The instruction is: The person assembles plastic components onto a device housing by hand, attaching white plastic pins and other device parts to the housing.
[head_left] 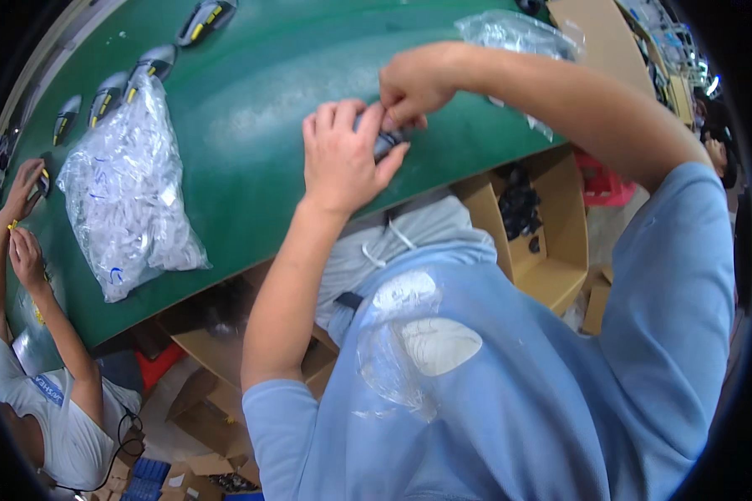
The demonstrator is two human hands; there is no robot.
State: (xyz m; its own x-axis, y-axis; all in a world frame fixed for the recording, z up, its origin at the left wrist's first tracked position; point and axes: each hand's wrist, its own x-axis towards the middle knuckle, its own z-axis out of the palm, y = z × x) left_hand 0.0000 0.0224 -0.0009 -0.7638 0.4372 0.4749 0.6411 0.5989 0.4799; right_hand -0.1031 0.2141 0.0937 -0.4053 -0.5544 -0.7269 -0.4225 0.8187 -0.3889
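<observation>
Near the front edge of the green table, my left hand (342, 154) is wrapped over a small dark grey device (384, 144), its thumb along the near side. Most of the device is hidden beneath the fingers. My right hand (418, 83) is curled at its far end, thumb and fingers pinched together right beside my left fingertips. Whatever sits in that pinch is covered by the hand. To the left lies a clear plastic bag (129, 184) full of whitish small parts. Beyond it, several grey-and-black devices with yellow marks (109, 96) rest in a slanting row.
A co-worker's hands (27, 250) handle small yellow and dark parts at the left. Clear plastic wrap (518, 37) and a cardboard box (597, 33) are at the far right of the green table (251, 58). Below the edge, an open carton (551, 267) holds black parts.
</observation>
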